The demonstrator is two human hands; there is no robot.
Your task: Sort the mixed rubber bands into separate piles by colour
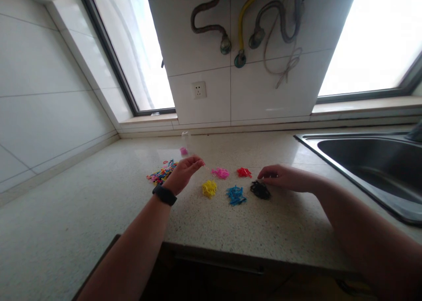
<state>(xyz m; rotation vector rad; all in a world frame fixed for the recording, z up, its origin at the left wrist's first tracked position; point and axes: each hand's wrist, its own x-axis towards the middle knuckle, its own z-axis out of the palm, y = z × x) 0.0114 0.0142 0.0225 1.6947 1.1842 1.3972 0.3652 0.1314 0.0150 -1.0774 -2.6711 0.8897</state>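
The left hand (182, 174) hovers above the worktop (99, 213), its grip pinched on something too small to tell, beside the mixed bands (161, 173). The right hand (283, 178) rests flat at the black pile (260, 189), fingers loose, holding nothing. A careless sweep could scatter the sorted piles together.

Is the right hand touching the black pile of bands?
Touching. The head view shows the right hand with its fingertips resting on the black pile.
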